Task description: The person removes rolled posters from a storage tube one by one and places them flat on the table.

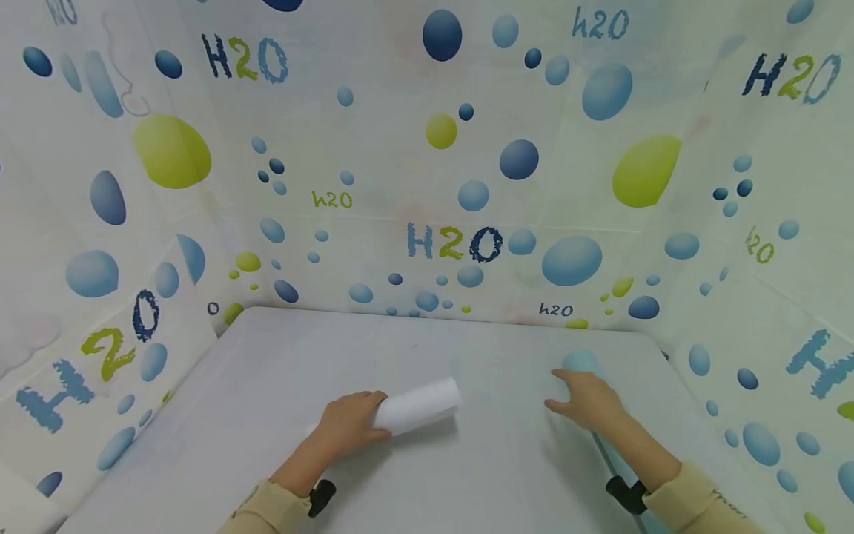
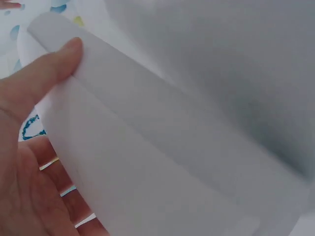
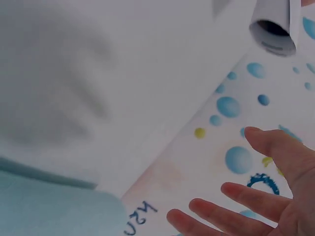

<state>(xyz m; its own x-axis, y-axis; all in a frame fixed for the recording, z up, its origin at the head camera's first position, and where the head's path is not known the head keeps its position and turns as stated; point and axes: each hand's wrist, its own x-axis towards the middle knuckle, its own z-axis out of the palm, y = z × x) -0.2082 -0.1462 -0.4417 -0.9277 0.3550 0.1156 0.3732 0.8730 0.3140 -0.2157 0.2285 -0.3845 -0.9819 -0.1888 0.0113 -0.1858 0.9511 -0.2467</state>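
Left hand [image 1: 352, 424] grasping a white roll [image 1: 422, 406] over the middle of the table [image 1: 494, 460]; right hand [image 1: 592, 400] released, fingers spread, near a pale-blue object [image 1: 582, 361] toward the table's right side; bubble-patterned backdrop [image 1: 373, 148] behind

Your left forearm [image 1: 300, 461] angles inward from the lower edge of the head view. Your left hand [image 1: 351, 423] grips, back uppermost, with its thumb [image 2: 71, 55] opposed to the four fingers [image 2: 40, 150]. Your right forearm [image 1: 646, 451] angles inward from the opposite side. Your right hand [image 1: 590, 400] holds nothing: its thumb [image 3: 275, 147] extends apart from the spread fingers [image 3: 234, 219]. Both hands are well apart.
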